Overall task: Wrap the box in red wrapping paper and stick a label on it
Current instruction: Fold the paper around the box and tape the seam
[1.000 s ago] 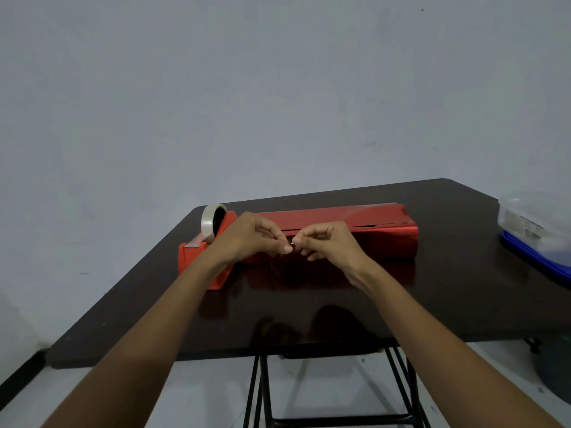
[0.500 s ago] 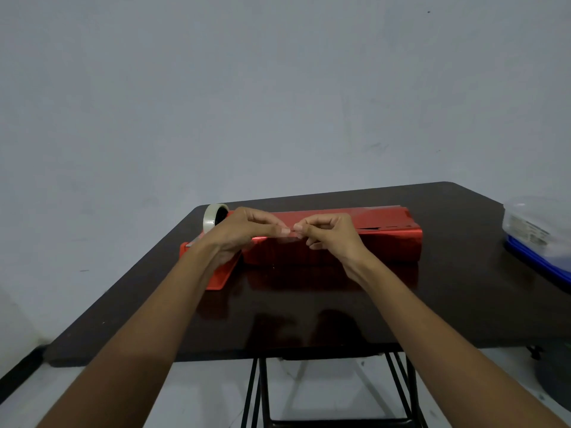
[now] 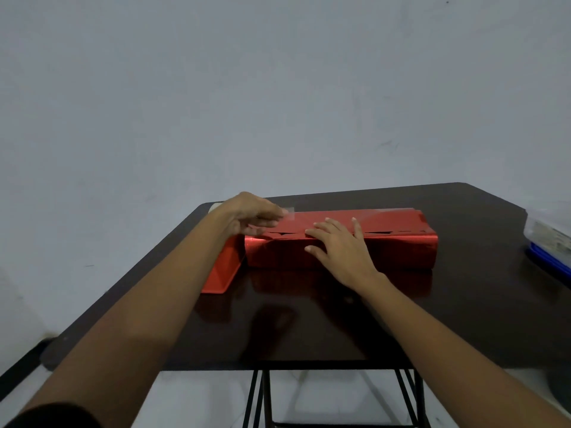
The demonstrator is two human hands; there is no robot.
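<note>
Dark tabletop [image 3: 309, 319] bears the wrapped box [image 3: 386, 251]. My right grip [image 3: 340, 245] presses flat on it; my left grip [image 3: 247, 216] pinches tape [image 3: 289, 211] above it.

Dark table [image 3: 309, 329], grey wall [image 3: 278, 88]

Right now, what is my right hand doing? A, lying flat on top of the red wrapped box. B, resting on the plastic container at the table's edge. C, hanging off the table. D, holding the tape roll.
A: the right hand lies flat and spread on top of the red wrapped box, over the paper seam, while the left hand pinches a strip of clear tape.
</note>
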